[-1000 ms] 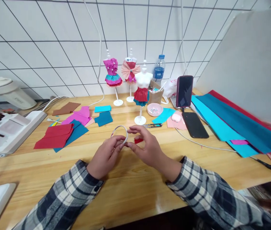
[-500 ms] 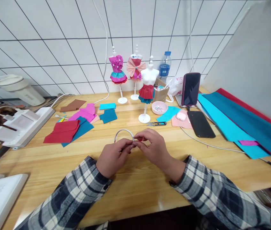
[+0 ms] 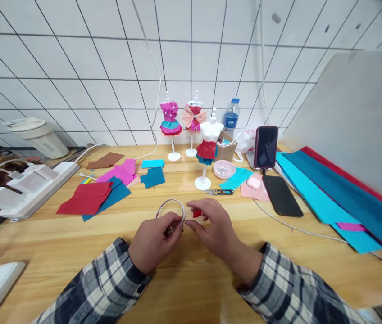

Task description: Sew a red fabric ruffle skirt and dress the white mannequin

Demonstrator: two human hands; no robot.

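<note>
My left hand (image 3: 157,240) pinches a thin white ring (image 3: 171,200) that looks like a roll of narrow tape, its loop standing up above the fingers. Just right of it is my right hand (image 3: 216,229), thumb and index finger apart and pointing at the ring. A small red piece of crepe paper or cloth (image 3: 197,213) is tucked in its curled rear fingers. Beyond the hands stands a small white mannequin (image 3: 211,131) in a red and teal ruffled skirt. Black thread snips (image 3: 223,192) lie near its base.
Two dressed mannequins (image 3: 170,118) stand behind. A pink bowl of beads (image 3: 224,170), a phone (image 3: 282,195) and long teal sheets (image 3: 349,198) lie to the right. Red pieces (image 3: 84,198), magenta pieces (image 3: 120,172) and a power strip (image 3: 42,193) are at left.
My hands have parted slightly: the right thumb and index finger have come away from the ring, while the left keeps its hold. The camera has tilted upward a little.
</note>
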